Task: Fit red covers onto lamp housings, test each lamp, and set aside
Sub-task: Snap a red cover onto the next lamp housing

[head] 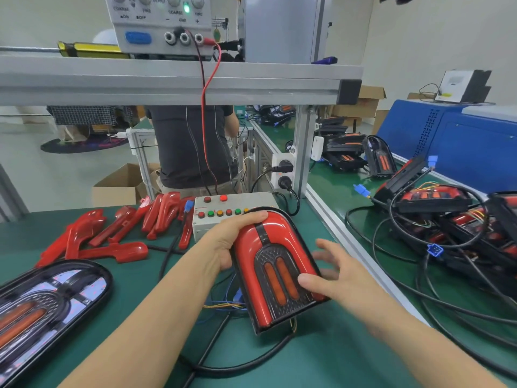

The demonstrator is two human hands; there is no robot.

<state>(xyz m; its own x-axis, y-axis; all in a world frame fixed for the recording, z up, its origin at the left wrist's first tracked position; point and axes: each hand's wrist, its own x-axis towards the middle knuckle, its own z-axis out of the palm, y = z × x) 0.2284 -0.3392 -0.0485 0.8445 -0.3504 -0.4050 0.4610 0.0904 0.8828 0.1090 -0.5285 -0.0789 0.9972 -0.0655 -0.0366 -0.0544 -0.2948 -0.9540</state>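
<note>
Green matting covers the workbench, with an aluminium frame and a shelf-mounted power supply at the far side. At the middle of the bench a lamp housing with its red cover already seated is held tilted up toward the person. The left hand grips its far left edge, fingers curled over the rounded top, seemingly to steady it. The right hand lies spread against the near right side, thumb pressing on the dark lens, probably to snap the cover home. Just behind sits a grey test box with coloured buttons, close enough for testing without moving the lamp. Loose red covers lie heaped at the far left within reach, and an uncovered housing waits at the near left. On the right, beyond the rail, finished lamps pile up with tangled cables. An open cardboard box stands on the floor behind the bench; its contents cannot be seen.
</note>
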